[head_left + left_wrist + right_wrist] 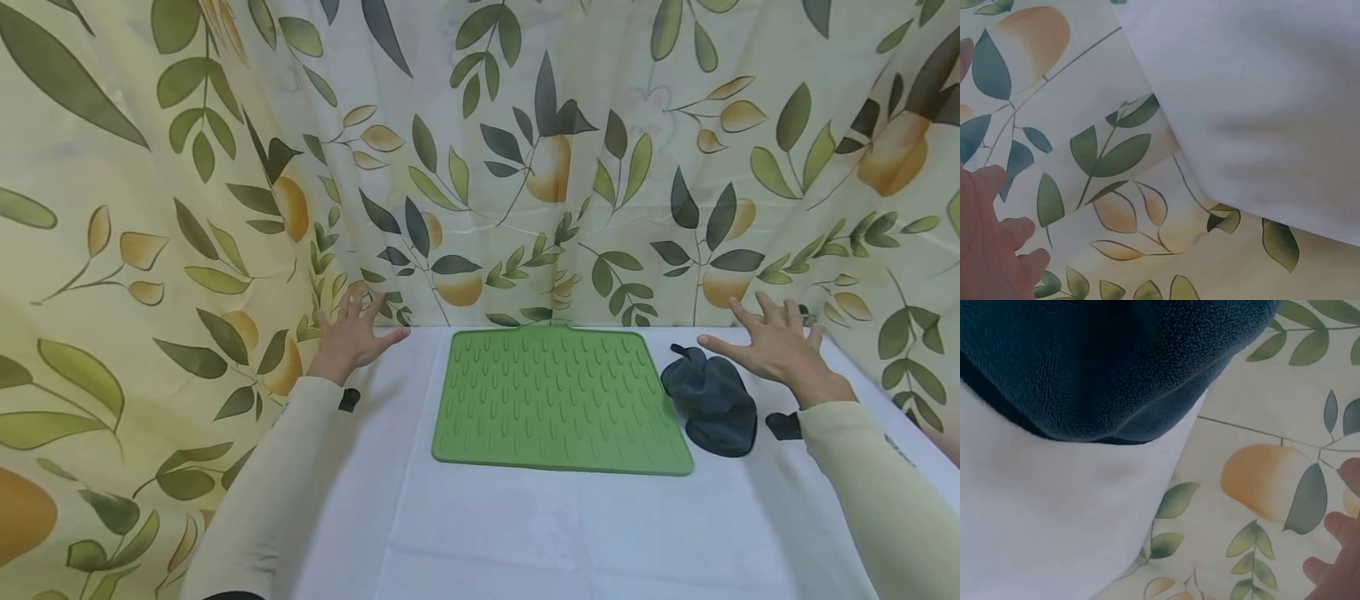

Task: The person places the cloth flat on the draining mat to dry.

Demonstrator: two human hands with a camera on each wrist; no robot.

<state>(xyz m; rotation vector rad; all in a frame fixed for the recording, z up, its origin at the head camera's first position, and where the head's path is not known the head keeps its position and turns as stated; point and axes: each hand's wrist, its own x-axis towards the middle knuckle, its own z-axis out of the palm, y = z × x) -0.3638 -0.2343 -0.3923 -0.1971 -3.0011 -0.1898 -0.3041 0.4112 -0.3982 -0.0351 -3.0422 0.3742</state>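
Observation:
My left hand (351,337) is held with fingers spread above the left side of the white table, touching nothing. On the right, my right hand (780,346) also has its fingers spread and holds nothing; it is nearest to a crumpled dark blue-grey cloth (708,400). That terry cloth (1116,369) looks fuzzy in the right wrist view, with fingertips of the right hand (1341,550) at the edge. A green mat (558,400) with raised oblong ridges lies flat between the hands. Part of the left hand (997,244) shows in the left wrist view.
The table (495,533) has a white cover. A curtain (480,167) printed with leaves and orange fruit hangs behind the table and along its left and right sides. The cloth lies against or very close to the mat's right edge.

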